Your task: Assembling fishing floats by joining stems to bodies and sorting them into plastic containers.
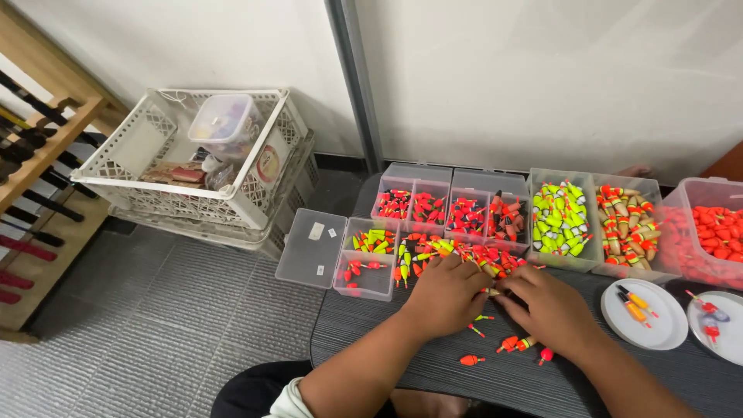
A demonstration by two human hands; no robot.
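Note:
My left hand (pixel 447 292) and my right hand (pixel 546 308) rest close together on a dark round table (pixel 433 371), fingers curled over a heap of small fishing floats (pixel 464 255) in red, orange and yellow-green. My fingertips meet around one small float between the hands; which hand grips it is hidden. A few loose floats (pixel 517 343) lie on the table just below my right hand. A divided clear box (pixel 370 263) with sorted floats stands left of my left hand.
Clear bins of floats line the table's back: small compartments (pixel 453 207), yellow-green ones (pixel 559 218), tan ones (pixel 627 224), orange ones (pixel 716 232). Two white lids (pixel 644 313) hold a few floats. A white crate (pixel 193 155) and a wooden rack (pixel 39 155) stand on the grey floor.

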